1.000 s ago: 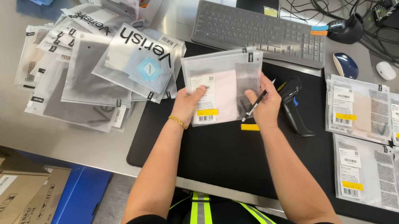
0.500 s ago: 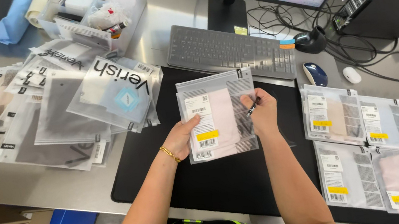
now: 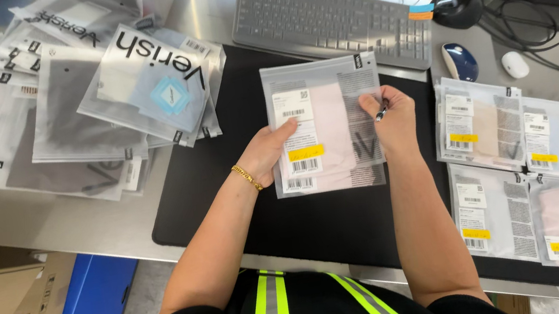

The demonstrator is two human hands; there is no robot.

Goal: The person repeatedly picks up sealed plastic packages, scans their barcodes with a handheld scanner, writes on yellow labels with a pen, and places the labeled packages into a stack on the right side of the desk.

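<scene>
Both hands (image 3: 327, 139) on flat pouch (image 3: 325, 129)

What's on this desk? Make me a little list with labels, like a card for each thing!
left hand: holds the bag's left edge
right hand: grips a pen, on the bag's right side
bag: clear, flat, pale cloth inside, white labels and a yellow sticker
mat: black, under the bag
pile: grey and clear bags, left of the mat
row: labelled bags laid flat, on the right
keyboard: grey, behind the bag
mouse: blue, right of the keyboard
</scene>
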